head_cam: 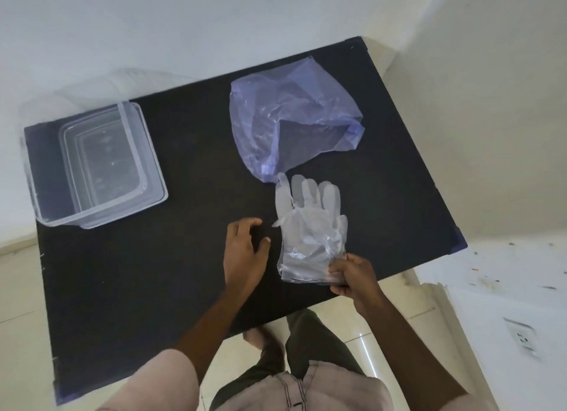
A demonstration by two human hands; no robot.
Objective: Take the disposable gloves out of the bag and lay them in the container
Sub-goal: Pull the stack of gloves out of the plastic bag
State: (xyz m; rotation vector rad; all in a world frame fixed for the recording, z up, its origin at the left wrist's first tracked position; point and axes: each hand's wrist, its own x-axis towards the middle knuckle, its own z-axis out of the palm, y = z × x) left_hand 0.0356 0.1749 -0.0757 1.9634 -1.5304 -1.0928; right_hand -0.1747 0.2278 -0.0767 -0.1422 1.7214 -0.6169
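Observation:
A stack of clear disposable gloves (310, 223) lies flat on the black table (184, 272), fingers pointing away from me. My right hand (352, 275) pinches the gloves at their cuff end, near the table's front edge. My left hand (245, 251) hovers just left of the gloves, fingers spread, holding nothing. A crumpled pale purple plastic bag (288, 116) rests behind the gloves, its mouth toward them. The clear rectangular container (92, 165) stands at the table's far left; I see nothing inside it.
White walls close in behind and to the right of the table. A wall socket (521, 338) sits low on the right. Tiled floor, my legs and one foot show below the front edge.

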